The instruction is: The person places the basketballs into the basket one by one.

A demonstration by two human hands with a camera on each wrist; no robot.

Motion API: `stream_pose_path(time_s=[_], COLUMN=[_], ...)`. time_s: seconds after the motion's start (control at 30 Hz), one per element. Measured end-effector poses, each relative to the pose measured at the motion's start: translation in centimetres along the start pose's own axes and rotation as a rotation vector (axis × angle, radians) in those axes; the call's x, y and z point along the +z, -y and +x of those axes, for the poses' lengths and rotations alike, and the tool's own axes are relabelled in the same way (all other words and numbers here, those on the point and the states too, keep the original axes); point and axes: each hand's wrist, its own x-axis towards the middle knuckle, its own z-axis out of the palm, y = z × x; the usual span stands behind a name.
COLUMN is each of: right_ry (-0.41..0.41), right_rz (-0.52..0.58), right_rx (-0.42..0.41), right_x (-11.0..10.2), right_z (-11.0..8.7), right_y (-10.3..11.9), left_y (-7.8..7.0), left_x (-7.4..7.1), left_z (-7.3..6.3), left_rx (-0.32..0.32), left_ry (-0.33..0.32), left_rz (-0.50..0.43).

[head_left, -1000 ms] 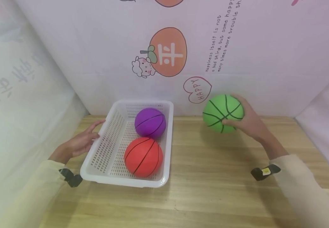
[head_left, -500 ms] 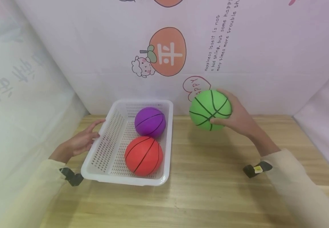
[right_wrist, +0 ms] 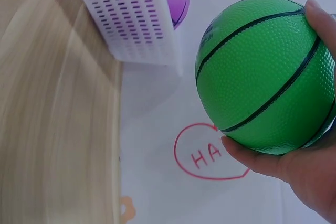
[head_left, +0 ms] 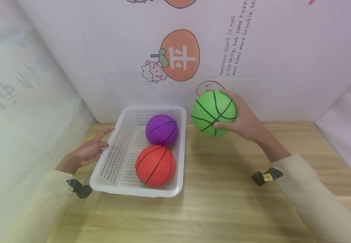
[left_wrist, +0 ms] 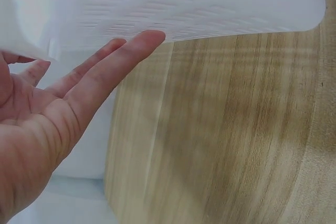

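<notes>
A green ball (head_left: 210,113) with black basketball lines is held up off the table by my right hand (head_left: 246,121), thumb on the near side and fingers around the back. In the right wrist view the green ball (right_wrist: 262,77) hangs apart from the basket. A white plastic basket (head_left: 180,162) stands left of it. Inside, along its right side, lie a purple ball (head_left: 162,130) and a red ball (head_left: 155,166). Beside the basket's left side is my left hand (head_left: 88,152); in the left wrist view its extended fingers (left_wrist: 113,69) touch the basket's outer wall.
The wooden table (head_left: 224,195) runs up to a white printed sheet (head_left: 117,67) at the back. Similar sheets hang at left and right. Each sleeve cuff carries a small black device, one on the left (head_left: 79,188) and one on the right (head_left: 266,176).
My right hand has carried the green ball leftward and a little upward, closer to the basket. The left hand stays by the basket's left side, and the two balls inside keep their places.
</notes>
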Motion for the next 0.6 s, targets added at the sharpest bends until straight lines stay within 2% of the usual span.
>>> stream_pose_path(time_s=[0.33, 0.6], right_ry=[-0.011, 0.043], right_rz=[-0.021, -0.039], right_rx=[-0.040, -0.096], right_x=[2.1, 4.0], right_z=[1.2, 2.4], right_y=[1.6, 2.5], left_y=[0.0, 0.2], left_x=[0.0, 0.1], left_z=[0.1, -0.1], left_rx=[0.003, 0.006], left_ry=[-0.005, -0.009], left_rz=[0.011, 0.010])
